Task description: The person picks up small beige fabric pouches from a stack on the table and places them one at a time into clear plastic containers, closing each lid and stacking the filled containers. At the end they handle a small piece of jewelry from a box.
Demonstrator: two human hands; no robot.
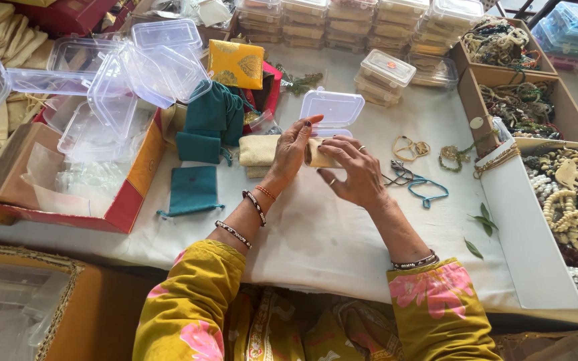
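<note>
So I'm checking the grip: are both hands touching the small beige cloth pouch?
Touching. The head view shows the left hand and right hand pinching the small beige cloth pouch between their fingers.

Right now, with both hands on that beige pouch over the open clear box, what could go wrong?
The left hand and right hand pinch the pouch above the box; its raised lid could get knocked shut or the box pushed away. The cords lie close to the right wrist, so a sleeve or bangle might snag and drag them. The teal pouches crowd the left side and could be nudged off their pile.
</note>
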